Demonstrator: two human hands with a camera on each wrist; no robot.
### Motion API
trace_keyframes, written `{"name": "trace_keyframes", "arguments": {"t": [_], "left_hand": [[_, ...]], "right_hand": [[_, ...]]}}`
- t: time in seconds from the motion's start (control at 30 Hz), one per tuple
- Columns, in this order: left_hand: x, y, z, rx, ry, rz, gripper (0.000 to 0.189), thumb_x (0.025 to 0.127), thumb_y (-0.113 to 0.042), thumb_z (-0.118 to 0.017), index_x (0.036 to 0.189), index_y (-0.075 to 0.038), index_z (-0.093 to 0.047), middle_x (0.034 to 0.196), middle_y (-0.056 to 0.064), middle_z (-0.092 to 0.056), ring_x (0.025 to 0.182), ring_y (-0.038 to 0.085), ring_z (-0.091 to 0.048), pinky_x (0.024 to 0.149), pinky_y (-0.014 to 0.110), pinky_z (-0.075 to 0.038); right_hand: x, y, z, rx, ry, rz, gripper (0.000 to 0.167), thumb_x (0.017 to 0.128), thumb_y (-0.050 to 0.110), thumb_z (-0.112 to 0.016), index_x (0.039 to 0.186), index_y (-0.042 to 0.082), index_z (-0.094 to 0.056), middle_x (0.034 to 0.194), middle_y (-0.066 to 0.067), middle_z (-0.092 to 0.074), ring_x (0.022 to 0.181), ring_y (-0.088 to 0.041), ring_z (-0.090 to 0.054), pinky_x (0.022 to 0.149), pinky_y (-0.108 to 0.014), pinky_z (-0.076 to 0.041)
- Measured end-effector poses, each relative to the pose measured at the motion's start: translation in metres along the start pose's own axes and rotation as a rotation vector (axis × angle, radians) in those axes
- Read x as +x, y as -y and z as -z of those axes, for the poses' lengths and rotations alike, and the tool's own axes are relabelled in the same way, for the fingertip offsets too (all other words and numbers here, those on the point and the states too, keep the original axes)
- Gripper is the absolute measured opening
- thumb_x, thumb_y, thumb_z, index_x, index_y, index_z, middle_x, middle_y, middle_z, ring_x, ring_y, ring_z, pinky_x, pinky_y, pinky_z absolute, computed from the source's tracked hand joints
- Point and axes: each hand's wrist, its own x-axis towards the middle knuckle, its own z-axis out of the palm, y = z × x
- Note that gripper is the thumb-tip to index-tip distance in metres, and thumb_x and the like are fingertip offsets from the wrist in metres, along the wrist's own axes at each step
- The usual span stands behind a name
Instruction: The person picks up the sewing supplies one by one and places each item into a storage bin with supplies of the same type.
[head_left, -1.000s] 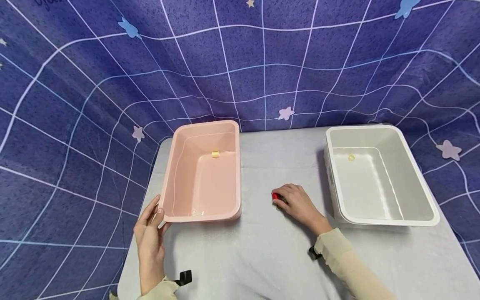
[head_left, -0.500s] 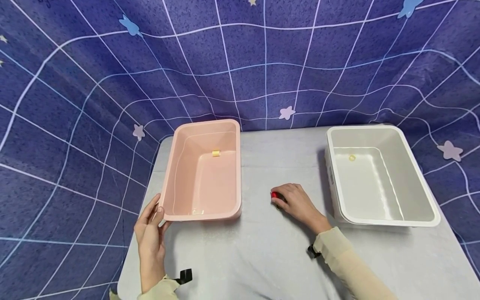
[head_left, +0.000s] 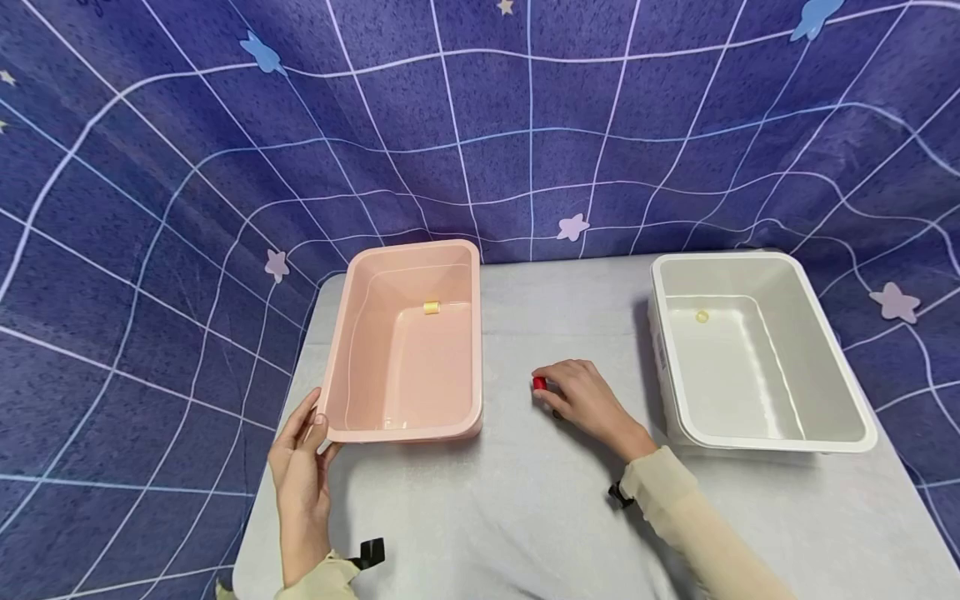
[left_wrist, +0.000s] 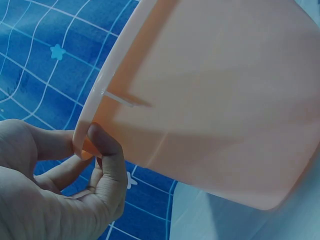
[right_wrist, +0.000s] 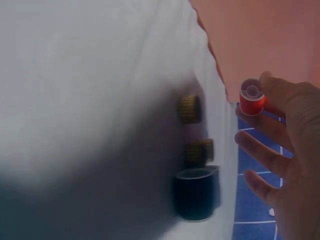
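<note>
While left grip (head_left: 300,467) pinches pink bin rim (head_left: 477,333), right grip (head_left: 588,402) holds red spool (head_left: 540,383), gap between.

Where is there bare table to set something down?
Beyond the right hand, between the pink bin and gray bin; also nearer, between the left hand and right sleeve. Crowded by the right hand, where small dark items sit.

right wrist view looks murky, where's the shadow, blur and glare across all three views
Right wrist view: broad dark shadow over the tablecloth, the cup-like thing and brownish pieces shaded and soft, the red spool clearer. Head view: bright, glare streaks on the floor of the pale bin, lines on the curtain look bowed. Left wrist view: bluish cast, soft shadows across the pink bin.
</note>
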Motion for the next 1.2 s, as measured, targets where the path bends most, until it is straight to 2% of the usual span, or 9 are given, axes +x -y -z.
{"name": "trace_keyframes", "arguments": {"t": [0.4,0.67,0.83,1.07,1.2], "left_hand": [[0.000,0.001,0.000,-0.002,-0.004,-0.002,0.046,0.103,-0.006,-0.062,0.149,-0.003,-0.056,0.116,0.004,-0.061,0.104,0.014,-0.071,0.074,0.023,-0.064],[0.000,0.001,0.000,-0.003,-0.006,0.001,0.046,0.103,-0.006,-0.062,0.149,-0.004,-0.056,0.116,0.004,-0.061,0.102,0.012,-0.071,0.073,0.022,-0.063],[0.000,0.001,0.000,-0.010,-0.007,-0.004,0.047,0.103,-0.006,-0.063,0.149,-0.003,-0.056,0.116,0.003,-0.062,0.101,0.012,-0.071,0.072,0.022,-0.063],[0.000,0.002,0.001,-0.021,0.002,-0.011,0.047,0.103,-0.005,-0.062,0.149,-0.002,-0.055,0.117,0.003,-0.064,0.102,0.012,-0.071,0.073,0.023,-0.064],[0.000,0.002,0.000,-0.027,0.002,-0.013,0.047,0.103,-0.005,-0.062,0.149,-0.002,-0.055,0.119,0.003,-0.065,0.104,0.013,-0.071,0.073,0.023,-0.064]], "right_hand": [[0.031,0.020,0.034,0.014,-0.056,0.083,0.033,0.097,0.028,-0.076,0.125,0.011,-0.073,0.121,-0.007,-0.078,0.114,-0.028,-0.072,0.106,-0.053,-0.048],[0.051,0.036,0.062,0.115,-0.129,0.137,0.033,0.099,0.025,-0.073,0.126,0.008,-0.072,0.114,-0.006,-0.079,0.112,-0.028,-0.073,0.107,-0.051,-0.050],[0.061,0.048,0.079,0.187,-0.139,0.132,0.032,0.101,0.024,-0.071,0.128,0.007,-0.070,0.116,-0.007,-0.078,0.115,-0.027,-0.072,0.108,-0.049,-0.051],[0.073,0.067,0.096,0.223,-0.154,0.120,0.033,0.102,0.026,-0.069,0.131,0.010,-0.069,0.124,-0.005,-0.075,0.121,-0.023,-0.069,0.109,-0.043,-0.053],[0.081,0.078,0.103,0.248,-0.166,0.146,0.033,0.102,0.025,-0.069,0.132,0.010,-0.069,0.127,-0.005,-0.074,0.121,-0.022,-0.069,0.109,-0.039,-0.054]]}}
